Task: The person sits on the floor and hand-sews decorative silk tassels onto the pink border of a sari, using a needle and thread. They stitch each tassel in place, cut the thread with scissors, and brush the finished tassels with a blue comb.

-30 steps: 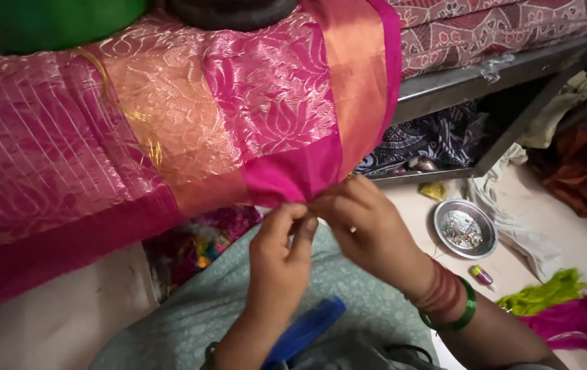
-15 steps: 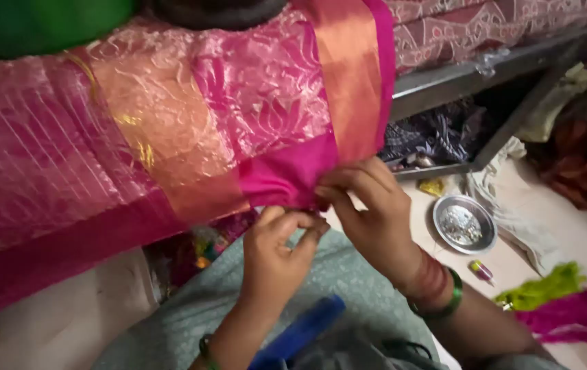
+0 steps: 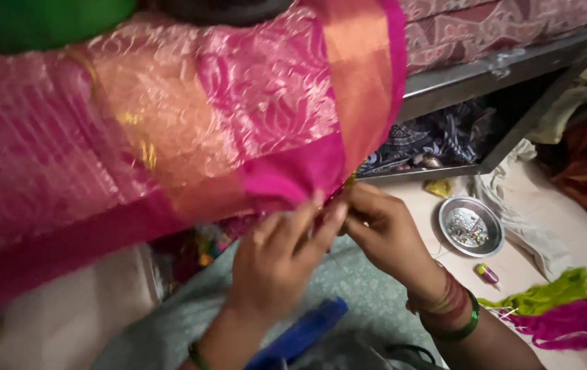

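A wide pink cloth with orange-gold bands and a leaf pattern hangs across the upper view. My left hand pinches its lower magenta corner from below with thumb and fingers. Touching that same corner just to the right, my right hand has its fingertips closed on the cloth's edge; red and green bangles ring its wrist. Both hands meet at the corner. Whatever small thing may lie between the fingertips is hidden.
A small steel dish of shiny bits sits on the floor at right, a tiny pink-capped vial beside it. Green and magenta threads lie farther right. A metal bed frame runs behind. A blue object rests on my lap.
The cloth's corner and both hands have shifted slightly; my left hand's fingers now reach up to the corner next to the right hand. The view has tilted a little.
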